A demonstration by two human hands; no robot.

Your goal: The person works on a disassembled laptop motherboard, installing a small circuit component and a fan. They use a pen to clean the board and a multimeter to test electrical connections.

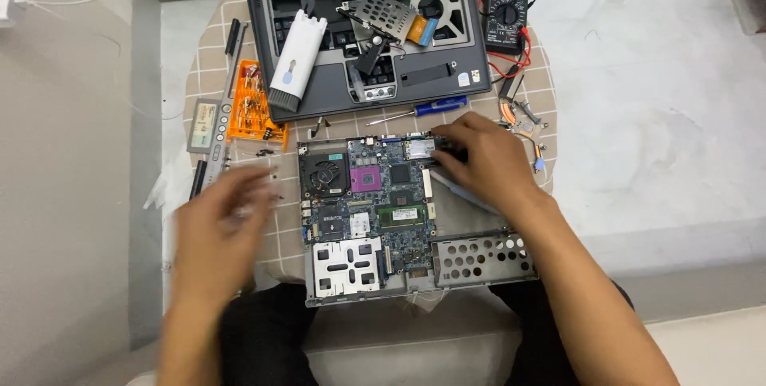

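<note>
A laptop motherboard (375,194) lies on a checked cloth, with a black fan at its top left and a green memory stick near its middle. My right hand (487,159) rests on the board's upper right corner, fingers curled on a small card there. My left hand (219,222), blurred by motion, hovers left of the board with fingers apart and nothing visible in it.
A stripped laptop base (471,55) lies at the back with a white cleaning tool (297,57) on it. A blue screwdriver (431,107), a multimeter (506,15), an orange bit case (254,107) and loose parts surround the board.
</note>
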